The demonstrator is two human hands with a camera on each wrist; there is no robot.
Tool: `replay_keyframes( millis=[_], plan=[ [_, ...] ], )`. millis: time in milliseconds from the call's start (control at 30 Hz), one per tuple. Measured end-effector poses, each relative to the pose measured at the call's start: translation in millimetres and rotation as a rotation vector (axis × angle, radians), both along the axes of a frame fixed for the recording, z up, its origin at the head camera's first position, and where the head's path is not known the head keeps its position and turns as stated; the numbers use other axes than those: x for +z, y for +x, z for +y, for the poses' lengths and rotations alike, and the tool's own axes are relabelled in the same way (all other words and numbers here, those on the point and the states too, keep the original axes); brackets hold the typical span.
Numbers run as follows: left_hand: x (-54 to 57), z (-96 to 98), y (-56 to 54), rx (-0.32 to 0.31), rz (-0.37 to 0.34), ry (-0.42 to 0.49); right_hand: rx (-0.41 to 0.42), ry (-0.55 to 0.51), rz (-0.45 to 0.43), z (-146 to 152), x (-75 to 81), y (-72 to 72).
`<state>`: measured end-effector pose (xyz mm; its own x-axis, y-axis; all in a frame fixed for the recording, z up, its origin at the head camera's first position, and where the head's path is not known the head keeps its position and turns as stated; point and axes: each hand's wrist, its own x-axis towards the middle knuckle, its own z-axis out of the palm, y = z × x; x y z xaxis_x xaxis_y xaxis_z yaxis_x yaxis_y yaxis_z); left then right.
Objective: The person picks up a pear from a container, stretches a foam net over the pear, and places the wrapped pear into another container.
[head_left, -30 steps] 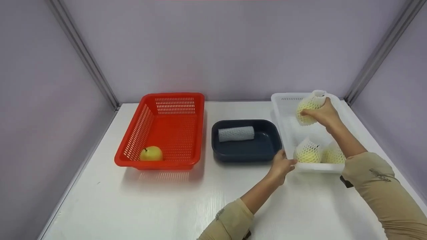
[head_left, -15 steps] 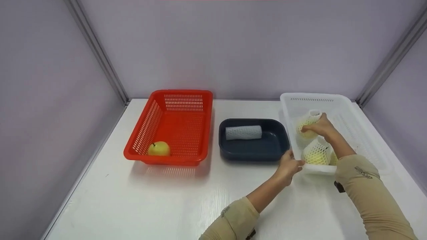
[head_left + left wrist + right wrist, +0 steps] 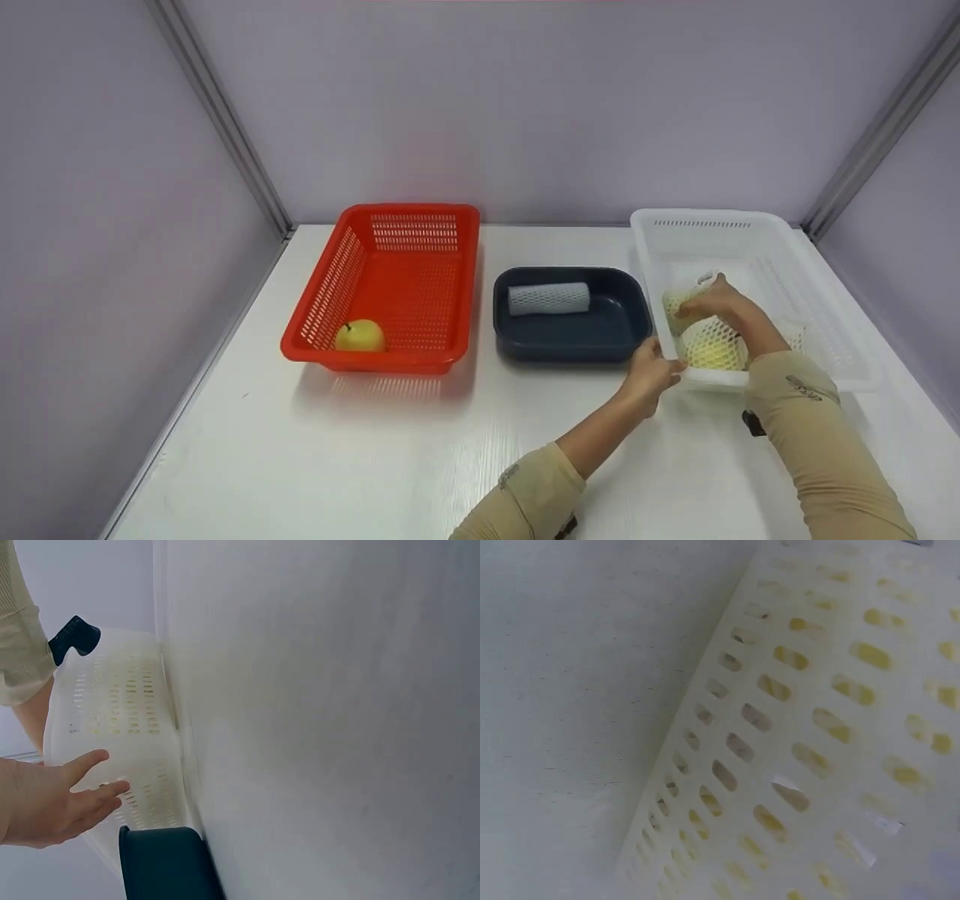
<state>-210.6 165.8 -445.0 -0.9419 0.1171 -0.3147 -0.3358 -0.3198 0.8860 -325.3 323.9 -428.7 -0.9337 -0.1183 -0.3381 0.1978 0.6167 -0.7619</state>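
Note:
A pear in a white foam net (image 3: 677, 307) is held in my right hand (image 3: 716, 301), low inside the white basket (image 3: 832, 300). Thumb and fingers curl round its sides, and the hand covers part of it. Another netted pear (image 3: 712, 349) sits nearer me at the basket's front, and a third netted one (image 3: 793, 334) is mostly behind the right forearm. My left hand (image 3: 651, 377) touches the basket's near left corner, its fingers fairly straight and thumb apart in the left wrist view. The right wrist view is filled by the slotted basket wall (image 3: 810, 720), yellow showing through.
Left of the white basket stands a dark blue tray (image 3: 570, 350) with a rolled foam net (image 3: 549, 298) in it. Farther left, a red basket (image 3: 471, 285) holds one bare yellow pear (image 3: 360, 336). Pale panels (image 3: 525, 112) enclose the white table (image 3: 375, 465).
My right hand has brought the netted pear down and toward me into the white basket, beside the other netted pears. The left hand stays at the corner. The head view has shifted slightly.

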Motion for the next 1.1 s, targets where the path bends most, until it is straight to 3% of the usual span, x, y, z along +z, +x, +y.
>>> replay_keyframes(
  millis=[167,633,967,1100],
  plan=[
    [-0.3,0.1,-0.1,-0.005,0.0,-0.014,0.04,0.034,-0.053,5.8,1.0,0.4],
    [-2.7,0.1,0.1,0.012,0.006,-0.003,0.155,0.197,-0.075,-2.7,3.2,2.5],
    [-4.0,0.1,1.4,0.002,0.004,-0.007,0.255,0.158,-0.049,-7.4,6.8,5.4],
    [-2.0,-0.2,-0.6,0.002,0.003,0.005,0.246,0.168,-0.04,-4.9,15.2,1.9]
  ],
)
